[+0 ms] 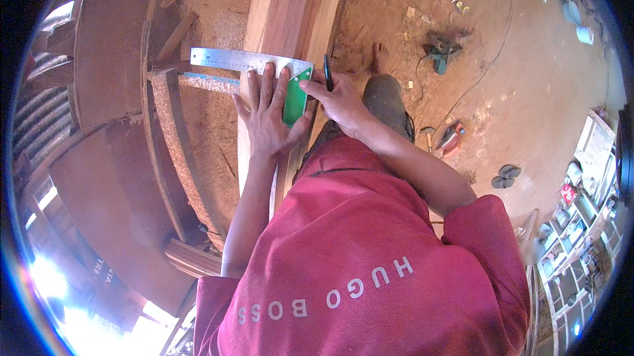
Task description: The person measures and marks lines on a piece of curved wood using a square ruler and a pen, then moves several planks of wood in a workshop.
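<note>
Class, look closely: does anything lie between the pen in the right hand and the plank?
Nothing visible does. The right hand holds the dark pen beside the green-handled square, which the left hand presses on the plank.

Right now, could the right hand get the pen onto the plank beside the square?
Probably yes. The right hand holds the pen right at the square, which the left hand presses on the plank; nothing lies between.
</note>
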Demonstrator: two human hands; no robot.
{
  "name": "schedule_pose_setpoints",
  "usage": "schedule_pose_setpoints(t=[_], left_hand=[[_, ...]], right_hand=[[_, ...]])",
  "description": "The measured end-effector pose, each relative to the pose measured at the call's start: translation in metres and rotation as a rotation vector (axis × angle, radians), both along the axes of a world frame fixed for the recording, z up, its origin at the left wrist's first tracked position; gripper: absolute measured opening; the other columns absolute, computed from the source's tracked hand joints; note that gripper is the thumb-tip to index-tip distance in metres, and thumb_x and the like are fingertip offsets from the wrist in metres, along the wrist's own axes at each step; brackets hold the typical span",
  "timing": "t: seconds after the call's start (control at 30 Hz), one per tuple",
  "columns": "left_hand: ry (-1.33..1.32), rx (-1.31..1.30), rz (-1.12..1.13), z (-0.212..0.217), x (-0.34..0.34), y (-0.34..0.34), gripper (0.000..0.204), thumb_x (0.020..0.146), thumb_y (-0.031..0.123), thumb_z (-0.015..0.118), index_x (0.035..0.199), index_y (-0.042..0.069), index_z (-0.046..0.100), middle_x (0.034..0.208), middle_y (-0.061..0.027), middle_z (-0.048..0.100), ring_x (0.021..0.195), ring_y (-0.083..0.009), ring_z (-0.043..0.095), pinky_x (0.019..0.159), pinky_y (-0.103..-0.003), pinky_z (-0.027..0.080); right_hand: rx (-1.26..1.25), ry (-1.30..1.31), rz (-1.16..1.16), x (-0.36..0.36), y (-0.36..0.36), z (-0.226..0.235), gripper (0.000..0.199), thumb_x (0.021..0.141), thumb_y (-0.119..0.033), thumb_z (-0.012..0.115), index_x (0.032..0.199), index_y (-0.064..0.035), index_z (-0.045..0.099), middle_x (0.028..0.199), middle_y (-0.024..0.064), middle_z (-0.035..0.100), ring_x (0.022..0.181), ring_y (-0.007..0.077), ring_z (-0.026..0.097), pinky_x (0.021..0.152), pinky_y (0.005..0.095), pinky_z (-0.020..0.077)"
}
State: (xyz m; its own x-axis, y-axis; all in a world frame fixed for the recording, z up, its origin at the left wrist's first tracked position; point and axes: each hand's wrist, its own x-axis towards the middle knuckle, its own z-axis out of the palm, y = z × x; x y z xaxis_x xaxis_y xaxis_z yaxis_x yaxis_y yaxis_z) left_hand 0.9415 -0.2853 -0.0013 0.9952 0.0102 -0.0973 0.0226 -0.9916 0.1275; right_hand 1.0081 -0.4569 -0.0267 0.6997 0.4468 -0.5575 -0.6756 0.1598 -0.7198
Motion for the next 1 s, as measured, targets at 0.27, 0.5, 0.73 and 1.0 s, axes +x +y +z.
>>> schedule_pose_setpoints(t=[0.27,0.5,0.73,1.0], left_hand=[[-0.001,-0.01,0.011,-0.006,0.0,0.002,0.096,0.084,0.074,0.06,0.165,0.027,0.036,0.174,-0.0075,0.025,0.162,-0.0378,0.013,0.12,-0.075,0.003],[-0.006,-0.034,0.01,-0.007,0.0,0.002,0.097,0.084,0.074,0.06,0.165,0.025,0.036,0.174,-0.0083,0.024,0.162,-0.0382,0.012,0.119,-0.074,0.0],[0.003,-0.006,0.013,-0.006,0.0,0.002,0.097,0.084,0.074,0.061,0.164,0.024,0.038,0.173,-0.0102,0.026,0.161,-0.0393,0.012,0.119,-0.075,0.001],[-0.012,-0.005,0.003,-0.01,-0.001,0.004,0.098,0.084,0.073,0.062,0.164,0.024,0.037,0.174,-0.0097,0.026,0.161,-0.0395,0.013,0.118,-0.076,0.002]], right_hand=[[0.073,-0.03,-0.052,-0.003,0.0,-0.003,0.029,0.099,-0.029,0.073,0.109,-0.0016,0.075,0.092,-0.0007,0.071,0.086,0.0094,0.059,0.079,0.03,0.049],[0.096,-0.063,-0.053,-0.002,0.0,-0.004,0.028,0.1,-0.029,0.072,0.107,-0.0017,0.075,0.091,-0.0006,0.071,0.085,0.0086,0.059,0.078,0.0301,0.0488],[0.071,-0.074,-0.026,0.0,-0.001,-0.007,0.029,0.098,-0.03,0.073,0.103,-0.0013,0.076,0.087,-0.0007,0.07,0.081,0.0085,0.059,0.075,0.0309,0.049],[0.075,-0.064,-0.016,0.002,-0.003,-0.007,0.03,0.098,-0.03,0.074,0.1,-0.0004,0.076,0.084,-0.0006,0.069,0.08,0.0084,0.058,0.073,0.0309,0.048]])
